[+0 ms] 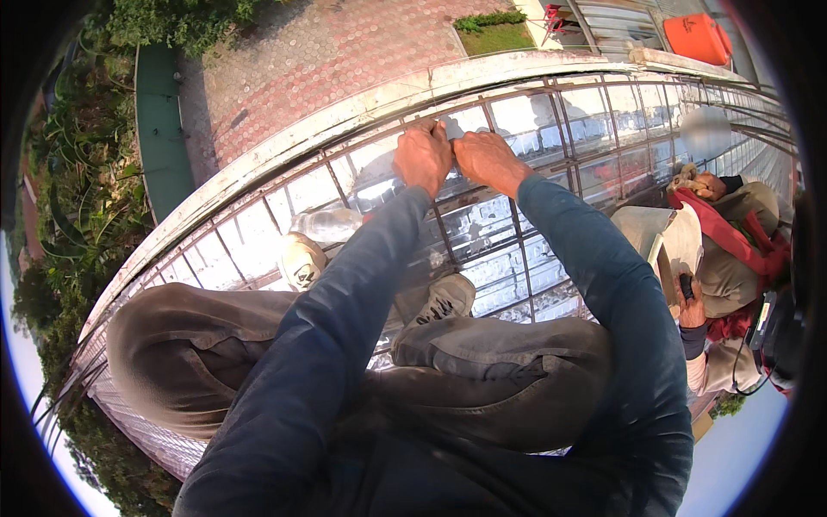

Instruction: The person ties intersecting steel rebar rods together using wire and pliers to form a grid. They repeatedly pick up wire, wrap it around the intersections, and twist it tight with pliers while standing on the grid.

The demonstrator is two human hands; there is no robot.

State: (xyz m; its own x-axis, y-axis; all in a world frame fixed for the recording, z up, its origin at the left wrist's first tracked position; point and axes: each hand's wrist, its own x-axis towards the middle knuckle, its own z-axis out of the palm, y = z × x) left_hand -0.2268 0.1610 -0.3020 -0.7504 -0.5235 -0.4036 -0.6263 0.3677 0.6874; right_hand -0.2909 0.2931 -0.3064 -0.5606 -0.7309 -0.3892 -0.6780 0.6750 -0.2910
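My left hand (422,153) and my right hand (485,160) are side by side over the outer edge of a steel rebar grid (520,226). Both are closed, with thumbs and curled fingers nearly touching. Whatever sits between the fingers is too small or hidden to name; a thin wire-like line shows just above them. The bars cross over a shiny silver foil sheet (482,226). Left of my left forearm lies a clear plastic bottle (327,226), close to my shoe (303,261).
A pale concrete ledge (362,110) curves beyond the grid, with a paved yard (345,60) far below. Close on the right a co-worker (732,233) crouches, a red cloth over them. Loose bar ends (762,129) stick out at the far right. An orange tank (696,40) stands beyond.
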